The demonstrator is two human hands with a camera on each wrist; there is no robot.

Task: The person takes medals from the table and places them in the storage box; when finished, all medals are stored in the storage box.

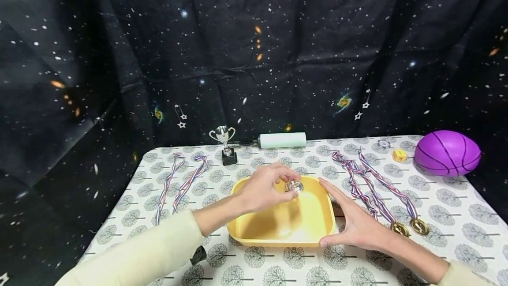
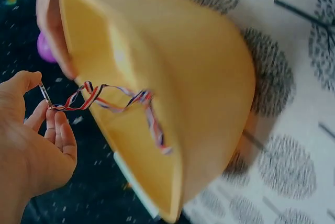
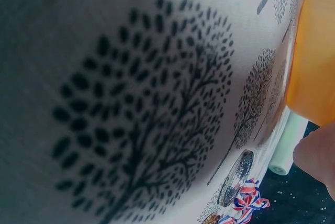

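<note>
My left hand [image 1: 267,187] pinches a shiny silver medal [image 1: 294,186] between thumb and fingers, over the yellow tub [image 1: 248,228]. In the left wrist view, a red, white and blue ribbon [image 2: 94,94] trails from the medal [image 2: 45,92] into the tub. On the tub's right end, my right hand [image 1: 359,224] holds the rim, its thumb at the near corner and a finger at the far one. Most of its other fingers are hidden. Only a blurred bit of that hand [image 3: 319,153] enters the right wrist view, beside the tub [image 3: 316,62].
Right of the tub lie ribbons [image 1: 371,180] with gold medals [image 1: 420,226]. More ribbons [image 1: 190,182] lie at left. Along the back are a silver trophy cup [image 1: 223,138] and a pale green cylinder [image 1: 282,140]. A yellow cube [image 1: 399,155] sits beside a purple ball [image 1: 447,153].
</note>
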